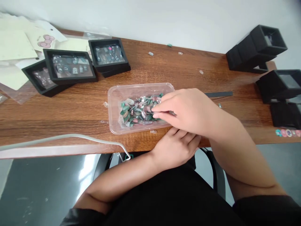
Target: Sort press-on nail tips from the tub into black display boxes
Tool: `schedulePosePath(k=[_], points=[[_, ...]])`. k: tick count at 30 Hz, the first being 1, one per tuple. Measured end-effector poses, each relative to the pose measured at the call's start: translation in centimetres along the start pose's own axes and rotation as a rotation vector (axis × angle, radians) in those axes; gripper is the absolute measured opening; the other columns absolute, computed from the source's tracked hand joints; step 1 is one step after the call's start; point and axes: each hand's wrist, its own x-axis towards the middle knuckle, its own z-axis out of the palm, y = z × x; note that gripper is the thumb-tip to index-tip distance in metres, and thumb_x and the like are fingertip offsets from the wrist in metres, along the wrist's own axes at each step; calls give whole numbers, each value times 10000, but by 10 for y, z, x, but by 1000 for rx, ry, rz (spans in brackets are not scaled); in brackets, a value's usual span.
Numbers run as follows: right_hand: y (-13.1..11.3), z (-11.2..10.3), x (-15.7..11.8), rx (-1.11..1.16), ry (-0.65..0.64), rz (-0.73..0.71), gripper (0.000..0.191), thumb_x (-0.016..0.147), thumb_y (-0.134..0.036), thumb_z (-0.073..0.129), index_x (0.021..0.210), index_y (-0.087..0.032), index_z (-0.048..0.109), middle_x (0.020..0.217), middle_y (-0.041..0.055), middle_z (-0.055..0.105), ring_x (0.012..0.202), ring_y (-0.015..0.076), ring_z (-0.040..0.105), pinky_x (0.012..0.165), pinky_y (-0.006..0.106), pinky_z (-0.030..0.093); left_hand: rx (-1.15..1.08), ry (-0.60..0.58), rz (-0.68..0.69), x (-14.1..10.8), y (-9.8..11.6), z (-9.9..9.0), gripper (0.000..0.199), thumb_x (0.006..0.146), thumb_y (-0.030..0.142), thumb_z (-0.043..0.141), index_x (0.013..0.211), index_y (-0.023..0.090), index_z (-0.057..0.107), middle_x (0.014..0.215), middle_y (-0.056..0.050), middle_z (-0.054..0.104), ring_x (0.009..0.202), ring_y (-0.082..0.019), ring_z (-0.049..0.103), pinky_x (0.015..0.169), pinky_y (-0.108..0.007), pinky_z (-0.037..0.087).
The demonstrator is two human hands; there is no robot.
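A clear plastic tub (111, 116) on the wooden table holds many small green, pink and clear nail-shaped pieces (138, 111). Over the tub's right side reaches my right hand (188, 110), thumb and fingertips close together at the pieces; whether something is between them is too small to tell. My left hand (175, 147) rests at the table's front edge, just below my right hand, its fingers curled and partly hidden under the right hand. What the left fingers hold, if anything, is hidden.
Black boxes with clear pieces (74, 78) and pale cards (16, 45) lie at the left. More black boxes (249, 50) stand at the right. A dark flat strip (219, 94) lies behind my right wrist. A white cable (80, 135) runs along the front edge.
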Motion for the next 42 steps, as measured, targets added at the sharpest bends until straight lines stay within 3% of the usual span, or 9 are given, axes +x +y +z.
schedulePosePath(k=[5,7,9,13,17,23,30,36,42], points=[[19,-8,-46,172,443,-120,98,951,-225,706,933,-279,787,761,-3,726,735,156,618,696,337,510,-16,-45,-10,0,-2,-3,349,1061,360,499,1246,140,697,1334,-103,722,1216,-224,649,1072,-371,473],[32,-4,-72,257,579,-147,158,872,-127,770,948,-265,786,777,9,723,705,150,616,673,341,517,-31,-49,-22,0,-2,-3,349,1059,367,515,1254,142,697,1402,-103,689,1275,-225,629,1083,-373,474],[46,6,-97,312,649,-83,227,821,-65,791,941,-257,790,770,1,705,662,124,609,616,313,491,-50,-51,-26,1,-2,-4,335,1052,364,537,1253,150,698,1431,-90,675,1315,-221,614,1089,-368,481],[73,38,-126,344,624,139,221,849,-101,766,944,-298,800,771,-25,706,626,99,627,528,250,473,-113,-33,-54,2,-3,-6,309,1041,336,567,1242,145,701,1404,-73,696,1305,-209,640,1106,-359,512],[86,58,-121,269,535,119,168,920,-150,697,941,-274,809,865,-1,771,743,129,718,684,276,584,-182,-7,-103,4,-3,-8,263,1019,294,609,1217,155,712,1332,-57,739,1272,-199,678,1086,-350,560],[87,61,-112,155,515,97,216,920,-111,646,961,-245,811,913,12,781,820,152,728,725,290,583,-150,-3,-101,7,-2,-10,225,998,275,646,1171,157,726,1313,-46,749,1248,-203,699,1052,-351,586],[85,68,-120,212,492,85,313,880,-56,612,1075,-247,765,955,22,735,859,168,685,770,331,560,-178,-38,-133,8,-3,-13,220,963,272,708,1167,193,730,1318,-14,748,1244,-191,697,1039,-346,562],[86,58,-121,285,528,90,182,919,-81,658,856,-239,723,843,-4,717,780,136,652,759,309,550,-200,-54,-155,11,-4,-15,220,944,252,732,1157,198,736,1304,-10,755,1233,-180,695,1041,-327,540],[84,56,-127,332,539,228,235,934,-74,651,1053,-254,741,986,-11,795,897,139,739,798,285,579,-216,-58,-166,15,-4,-17,216,937,266,743,1145,207,743,1302,-7,756,1230,-177,694,1046,-312,532]])
